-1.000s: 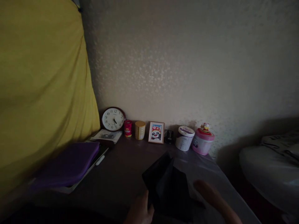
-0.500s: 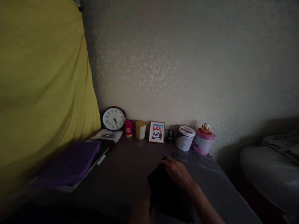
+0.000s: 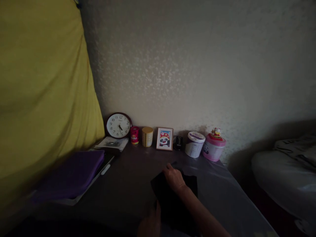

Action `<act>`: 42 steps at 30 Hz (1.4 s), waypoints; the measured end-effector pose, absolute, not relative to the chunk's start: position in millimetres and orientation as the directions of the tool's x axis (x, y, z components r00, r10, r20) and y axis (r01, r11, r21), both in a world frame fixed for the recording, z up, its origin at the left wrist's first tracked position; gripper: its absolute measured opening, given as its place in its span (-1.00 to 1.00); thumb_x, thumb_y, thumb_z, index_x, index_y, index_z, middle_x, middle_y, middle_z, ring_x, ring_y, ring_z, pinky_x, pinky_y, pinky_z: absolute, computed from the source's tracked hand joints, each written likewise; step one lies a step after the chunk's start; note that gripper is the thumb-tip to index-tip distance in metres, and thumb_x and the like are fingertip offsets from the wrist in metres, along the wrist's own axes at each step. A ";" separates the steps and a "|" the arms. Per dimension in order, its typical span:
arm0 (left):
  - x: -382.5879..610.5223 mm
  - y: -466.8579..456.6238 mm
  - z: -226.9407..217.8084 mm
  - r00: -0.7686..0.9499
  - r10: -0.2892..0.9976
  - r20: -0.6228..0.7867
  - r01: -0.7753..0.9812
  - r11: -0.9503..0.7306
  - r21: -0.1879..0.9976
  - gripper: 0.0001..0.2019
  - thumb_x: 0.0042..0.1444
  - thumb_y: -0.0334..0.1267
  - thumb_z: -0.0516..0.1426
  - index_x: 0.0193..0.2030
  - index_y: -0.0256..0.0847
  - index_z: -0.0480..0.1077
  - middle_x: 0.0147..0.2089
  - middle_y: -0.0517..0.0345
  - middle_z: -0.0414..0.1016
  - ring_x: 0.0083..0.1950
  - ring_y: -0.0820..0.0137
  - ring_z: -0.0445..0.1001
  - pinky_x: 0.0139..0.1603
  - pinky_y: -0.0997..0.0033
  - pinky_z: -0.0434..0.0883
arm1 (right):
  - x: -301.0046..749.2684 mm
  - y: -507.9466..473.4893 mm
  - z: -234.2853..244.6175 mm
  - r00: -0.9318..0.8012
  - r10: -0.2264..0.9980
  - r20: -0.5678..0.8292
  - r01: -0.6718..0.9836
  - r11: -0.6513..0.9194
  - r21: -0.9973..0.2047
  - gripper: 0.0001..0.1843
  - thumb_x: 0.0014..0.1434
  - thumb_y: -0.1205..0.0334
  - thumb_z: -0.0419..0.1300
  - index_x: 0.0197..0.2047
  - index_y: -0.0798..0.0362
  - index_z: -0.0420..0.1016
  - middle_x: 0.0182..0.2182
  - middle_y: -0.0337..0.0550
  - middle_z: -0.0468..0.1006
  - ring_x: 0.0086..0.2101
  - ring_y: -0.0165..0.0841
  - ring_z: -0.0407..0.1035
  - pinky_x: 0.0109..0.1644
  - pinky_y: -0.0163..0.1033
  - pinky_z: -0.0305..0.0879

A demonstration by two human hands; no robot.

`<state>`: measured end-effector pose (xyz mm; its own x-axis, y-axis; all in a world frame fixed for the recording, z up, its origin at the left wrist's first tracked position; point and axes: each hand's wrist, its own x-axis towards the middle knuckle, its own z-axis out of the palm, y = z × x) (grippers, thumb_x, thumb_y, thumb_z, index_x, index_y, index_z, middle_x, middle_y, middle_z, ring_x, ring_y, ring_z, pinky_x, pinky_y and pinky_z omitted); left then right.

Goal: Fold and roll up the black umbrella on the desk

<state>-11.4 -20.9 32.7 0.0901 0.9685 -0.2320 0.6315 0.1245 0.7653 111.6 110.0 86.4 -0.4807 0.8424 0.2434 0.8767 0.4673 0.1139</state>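
A black, soft-looking piece of cloth [image 3: 177,210] lies on the table in front of me; its folds are hard to read in the dim light. My right hand [image 3: 174,178] reaches over its upper part with fingers curled and closed on the far edge. Low in the view, my left hand [image 3: 151,222] is at the cloth's left edge. That hand is dark and smeared, so I cannot make out how its fingers lie.
Along the wall stand a round clock [image 3: 119,125], a red can [image 3: 134,135], a yellow tin [image 3: 147,137], a framed panda picture [image 3: 164,139], a small black object [image 3: 178,143] and two lidded tubs [image 3: 195,145]. A purple folder [image 3: 71,171] lies left on the grey-covered table [image 3: 123,184].
My right hand has shifted left across the cloth. More of the cloth's upper right corner now shows. The left hand stays low by its left edge, and the view has moved slightly.
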 end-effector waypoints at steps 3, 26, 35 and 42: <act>-11.1 -19.7 29.0 0.089 0.963 -0.255 0.685 0.127 0.718 -0.62 0.14 -0.09 0.03 0.07 -0.16 0.21 0.05 0.03 0.30 -0.04 0.34 0.36 -0.03 0.18 0.33 | 106.4 110.3 68.9 -0.509 0.825 0.245 0.860 0.493 0.129 -0.77 0.21 0.40 -0.07 -0.21 0.03 0.37 -0.19 -0.10 0.42 -0.30 -0.37 0.42 -0.40 -0.37 0.27; -4.2 -3.7 26.7 0.229 0.926 -0.301 0.881 -0.065 0.469 -0.21 -0.02 -0.45 -0.03 0.30 -0.11 -0.39 -0.20 -0.18 0.51 -0.20 0.09 0.49 -0.21 0.09 0.34 | 114.2 93.2 46.4 -0.440 0.806 0.396 0.826 0.536 -0.175 -0.80 0.24 0.32 -0.07 -0.17 0.01 0.35 -0.28 -0.19 0.49 -0.24 -0.38 0.37 -0.18 -0.33 0.27; 5.1 -3.3 29.0 0.146 0.920 -0.365 0.942 -0.016 0.335 -0.28 0.03 -0.49 -0.11 0.29 -0.22 -0.40 -0.20 -0.18 0.51 -0.22 0.16 0.51 -0.24 0.20 0.38 | 136.4 72.0 28.4 -0.588 0.684 0.432 0.649 0.717 -0.253 -0.72 0.26 0.25 -0.07 -0.10 0.02 0.43 -0.08 -0.15 0.49 0.03 -0.32 0.25 0.19 -0.07 0.02; 8.6 -1.5 30.6 0.090 0.904 -0.419 0.957 0.038 0.289 -0.28 0.03 -0.52 -0.10 0.29 -0.24 -0.41 -0.17 -0.16 0.51 -0.17 0.18 0.50 -0.19 0.23 0.39 | 150.3 105.1 28.2 -0.593 0.708 0.385 0.679 0.696 -0.234 -0.65 0.28 0.16 -0.11 -0.01 0.01 0.40 0.01 -0.14 0.43 0.08 -0.30 0.19 0.21 -0.02 -0.04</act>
